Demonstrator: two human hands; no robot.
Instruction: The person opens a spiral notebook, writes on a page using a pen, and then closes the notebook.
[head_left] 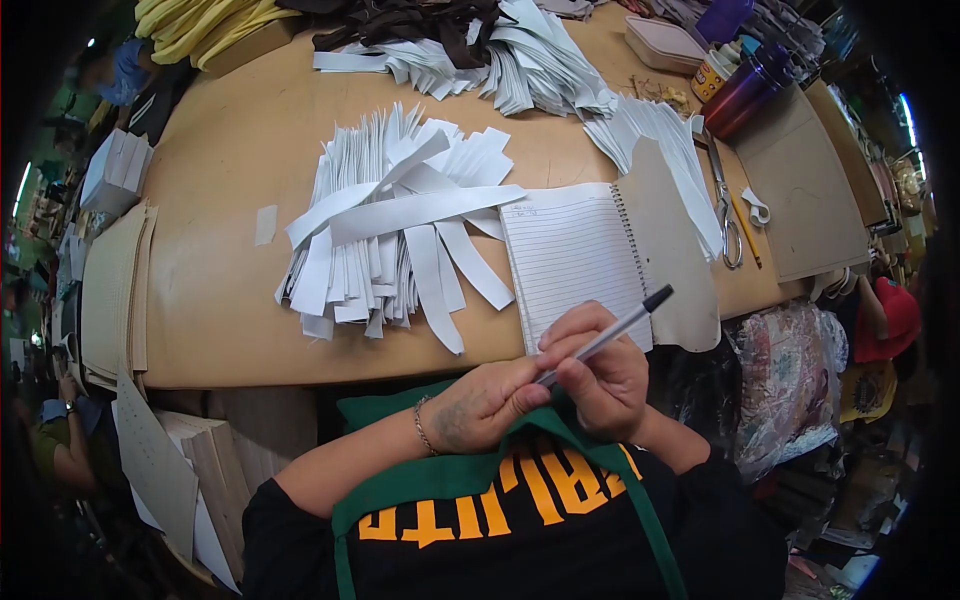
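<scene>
While your right hand (608,385) grips the pen (622,327) with its fingers, lower centre, your left hand's (478,405) hold I cannot tell — the notebook (575,250), right of centre, shows writing only at top; most lines are blank.

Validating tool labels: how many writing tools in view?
2: the pen in the right hand, and the yellow pencil on the table, beside the scissors. Others may be hidden under the white strips.

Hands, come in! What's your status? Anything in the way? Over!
Right hand gripping pen. Left hand close against it, hold unclear. Notebook open on table. Right hand partly hides its bottom edge; white strips heaped left.
</scene>
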